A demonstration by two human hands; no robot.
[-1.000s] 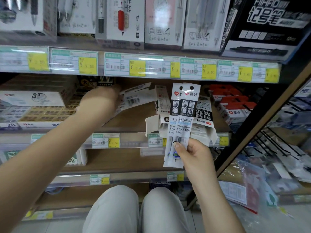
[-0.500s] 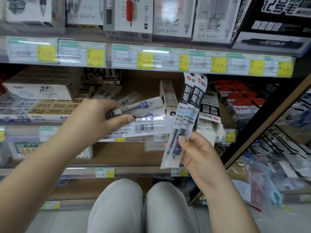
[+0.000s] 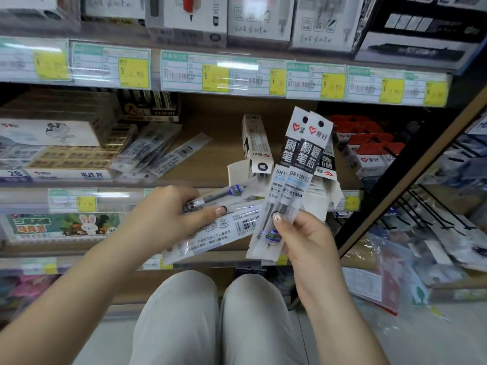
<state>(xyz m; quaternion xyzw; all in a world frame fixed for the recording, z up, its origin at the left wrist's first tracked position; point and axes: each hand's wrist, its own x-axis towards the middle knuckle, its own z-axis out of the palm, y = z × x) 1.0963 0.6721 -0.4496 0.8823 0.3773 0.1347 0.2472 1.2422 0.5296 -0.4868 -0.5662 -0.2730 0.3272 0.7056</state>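
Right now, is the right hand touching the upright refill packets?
Touching. The head view shows the right hand pinching the upright refill packets, thumb on their front.

Black-and-white refill packs (image 3: 295,175), yellow price tags (image 3: 134,72), red boxes (image 3: 369,143)

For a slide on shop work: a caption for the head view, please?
At a stationery shelf, the left hand grips flat refill packets while the right hand pinches two upright packs.

Pale trousers (image 3: 179,312), perhaps grey-beige; right hand (image 3: 311,241) nail polished.
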